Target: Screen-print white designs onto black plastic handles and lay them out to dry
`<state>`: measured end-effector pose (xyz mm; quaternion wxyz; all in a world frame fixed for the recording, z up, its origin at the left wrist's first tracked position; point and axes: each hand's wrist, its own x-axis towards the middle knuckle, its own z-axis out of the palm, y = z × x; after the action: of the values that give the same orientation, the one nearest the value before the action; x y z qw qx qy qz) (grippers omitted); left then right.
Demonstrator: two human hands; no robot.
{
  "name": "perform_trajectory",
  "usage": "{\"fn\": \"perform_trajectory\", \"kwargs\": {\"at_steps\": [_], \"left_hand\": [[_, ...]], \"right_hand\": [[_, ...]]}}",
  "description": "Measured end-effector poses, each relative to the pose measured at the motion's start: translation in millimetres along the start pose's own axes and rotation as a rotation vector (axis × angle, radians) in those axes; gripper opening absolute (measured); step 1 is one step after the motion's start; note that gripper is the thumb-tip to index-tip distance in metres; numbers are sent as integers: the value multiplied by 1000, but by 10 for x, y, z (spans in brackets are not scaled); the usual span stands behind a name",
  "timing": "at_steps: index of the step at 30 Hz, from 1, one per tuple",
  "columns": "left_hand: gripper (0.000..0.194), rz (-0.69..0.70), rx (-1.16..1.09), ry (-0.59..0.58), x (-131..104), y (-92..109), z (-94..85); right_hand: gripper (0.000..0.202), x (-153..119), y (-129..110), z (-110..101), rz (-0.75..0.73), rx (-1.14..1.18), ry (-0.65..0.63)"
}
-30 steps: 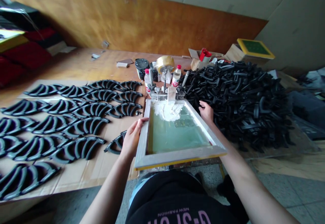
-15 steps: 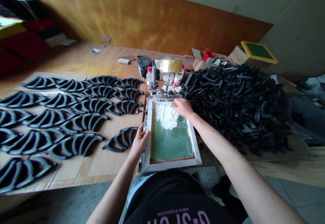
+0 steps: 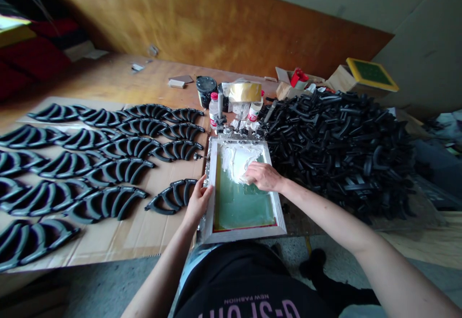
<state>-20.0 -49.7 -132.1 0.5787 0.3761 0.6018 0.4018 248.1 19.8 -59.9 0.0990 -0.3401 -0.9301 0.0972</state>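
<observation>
A framed screen [image 3: 245, 212] with a green mesh lies on the table in front of me, its far end under a metal clamp [image 3: 240, 135]. White paste [image 3: 234, 157] is spread over the upper part of the mesh. My right hand [image 3: 265, 176] is closed at the lower right edge of the paste, its fingers pinched; whatever they hold is hidden. At the frame's left edge is my left hand [image 3: 199, 197], thumb and fingers touching the rim, with part of the hand hidden.
Rows of black curved parts [image 3: 124, 171] lie on cardboard [image 3: 137, 236] at the left. A large heap of black parts [image 3: 335, 149] is at the right. Behind the clamp stand a black tub [image 3: 206, 92], a red-capped bottle [image 3: 213, 111] and a tape roll [image 3: 245, 92].
My right hand has moved from the far end of the screen toward me, and the white paste has a wider, smoother patch. My left hand has stayed at the frame's left edge.
</observation>
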Motion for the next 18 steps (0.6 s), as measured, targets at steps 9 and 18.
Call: {"fn": "perform_trajectory", "kwargs": {"at_steps": [9, 18], "left_hand": [[86, 4, 12, 18, -16, 20, 3], [80, 28, 30, 10, -327, 681, -3]], "right_hand": [[21, -58, -59, 173, 54, 21, 147], [62, 469, 576, -429, 541, -78, 323]]}}
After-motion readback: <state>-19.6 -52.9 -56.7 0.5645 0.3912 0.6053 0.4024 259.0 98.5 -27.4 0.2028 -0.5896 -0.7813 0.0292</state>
